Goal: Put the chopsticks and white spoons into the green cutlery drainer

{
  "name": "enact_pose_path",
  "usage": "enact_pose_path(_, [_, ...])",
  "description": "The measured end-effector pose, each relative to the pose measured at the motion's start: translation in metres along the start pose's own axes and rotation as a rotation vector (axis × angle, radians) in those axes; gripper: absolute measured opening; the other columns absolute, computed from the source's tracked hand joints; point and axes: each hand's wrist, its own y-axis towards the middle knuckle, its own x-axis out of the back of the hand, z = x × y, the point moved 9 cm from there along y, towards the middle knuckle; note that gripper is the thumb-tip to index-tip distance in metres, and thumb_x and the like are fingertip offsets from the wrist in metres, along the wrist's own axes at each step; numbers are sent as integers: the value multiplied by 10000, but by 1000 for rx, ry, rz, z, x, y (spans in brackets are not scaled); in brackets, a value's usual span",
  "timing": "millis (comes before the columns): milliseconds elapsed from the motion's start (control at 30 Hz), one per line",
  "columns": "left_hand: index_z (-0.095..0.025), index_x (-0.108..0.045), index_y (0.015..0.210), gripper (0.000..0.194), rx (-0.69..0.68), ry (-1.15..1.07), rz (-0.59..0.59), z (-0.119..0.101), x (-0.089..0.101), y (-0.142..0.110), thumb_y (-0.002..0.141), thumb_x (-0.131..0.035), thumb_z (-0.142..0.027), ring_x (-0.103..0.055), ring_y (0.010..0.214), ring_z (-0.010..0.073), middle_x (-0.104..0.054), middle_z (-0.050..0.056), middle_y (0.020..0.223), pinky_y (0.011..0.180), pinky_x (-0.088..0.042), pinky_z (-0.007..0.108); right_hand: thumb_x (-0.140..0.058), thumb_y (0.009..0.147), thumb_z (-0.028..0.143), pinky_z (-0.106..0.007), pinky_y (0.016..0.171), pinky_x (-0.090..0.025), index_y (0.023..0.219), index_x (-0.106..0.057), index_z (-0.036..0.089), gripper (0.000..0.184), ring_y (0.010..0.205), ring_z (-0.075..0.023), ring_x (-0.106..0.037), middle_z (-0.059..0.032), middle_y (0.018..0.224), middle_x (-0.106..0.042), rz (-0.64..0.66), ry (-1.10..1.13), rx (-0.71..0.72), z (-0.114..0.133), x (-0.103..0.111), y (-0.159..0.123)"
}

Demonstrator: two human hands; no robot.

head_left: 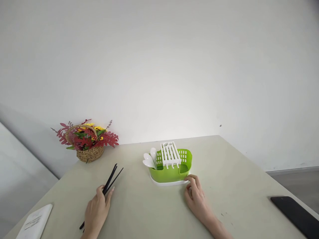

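My left hand (97, 207) is closed around several black chopsticks (109, 179), whose tips fan slightly apart and point away from me. At the middle of the table stands a green utensil holder (164, 175) on a white base tray (161, 183), with a white slotted rack (170, 153) across its top. White spoons (149, 159) lean in its left compartment. The right compartment shows nothing inside. My right hand (196, 197) is by the holder's front right corner, fingers curled loosely, the index fingertip at the tray's edge. Whether it touches I cannot tell.
A wicker basket (90, 154) of red and yellow artificial flowers stands at the back left by the wall. A white box-like object (35, 222) lies at the front left. Near the right edge of the table (149, 212) is a black phone (294, 212).
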Motion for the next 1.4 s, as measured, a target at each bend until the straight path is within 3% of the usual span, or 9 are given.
enact_pose_path(167, [-18,-532,1304,795,-54,91,-100,4,5,-5,954,-138,-613,-707,1065,433,-732,283,1117,885,-527,521,-421,967,178,-343,709,-608,1170,-507,272,239,756,-165,-651,-98,1227,-545,-6,13,-2,-1,0,0])
enact_pose_path(300, [-53,-598,1199,716,-66,131,-104,16,2,-5,968,-127,-540,-715,982,397,-711,263,1088,858,-529,479,-410,956,157,-341,716,-602,1176,-502,270,264,755,-156,-651,-93,1238,-526,-14,17,-8,-1,0,0])
enact_pose_path(533, [-138,-624,1112,598,-72,36,-95,30,0,-4,899,-268,-569,-681,1015,393,-691,215,1073,863,-538,485,-395,978,183,-361,718,-596,1181,-481,269,237,740,-151,-635,-99,1252,-493,9,18,-20,-3,-2,0])
enact_pose_path(800, [-132,-596,1219,731,81,-144,54,47,-1,7,809,-445,-718,-662,1122,391,-658,230,1205,913,-561,500,-391,976,171,-363,730,-599,1168,-477,272,234,742,-149,-636,-100,1252,-495,16,21,-14,0,-1,-1])
enact_pose_path(867, [-143,-590,1244,771,97,-139,21,42,6,7,763,-524,-742,-645,1154,406,-642,222,1252,963,-538,536,-399,969,170,-359,718,-599,1162,-482,275,235,744,-152,-641,-95,1248,-504,12,15,-17,0,-1,-1])
enact_pose_path(1000, [-202,-587,1237,674,-61,-230,-166,-7,31,1,799,-579,-715,-576,1244,400,-629,173,1285,1059,-474,570,-411,961,163,-345,725,-600,1167,-492,278,249,751,-149,-645,-88,1246,-511,1,17,-12,0,0,-1])
enact_pose_path(1200, [-256,-557,1249,408,-382,-576,-268,-127,57,-15,937,-620,-511,-629,1155,287,-639,106,1257,983,-536,445,-426,956,162,-335,719,-597,1167,-507,283,257,741,-150,-642,-82,1236,-525,-26,27,-3,1,2,-1])
enact_pose_path(1300, [-274,-532,1308,469,-439,-652,-300,-179,66,-14,917,-673,-490,-606,1220,289,-625,101,1315,1034,-511,457,-414,959,165,-344,730,-597,1180,-495,277,261,743,-146,-642,-87,1252,-508,-7,28,-14,-4,-1,-1])
enact_pose_path(1400, [-264,-481,1377,627,-405,-697,-275,-215,62,3,862,-735,-517,-580,1281,305,-591,118,1397,1071,-490,472,-412,962,169,-348,744,-595,1188,-487,268,257,735,-140,-640,-90,1261,-501,11,27,-23,-10,-5,-1])
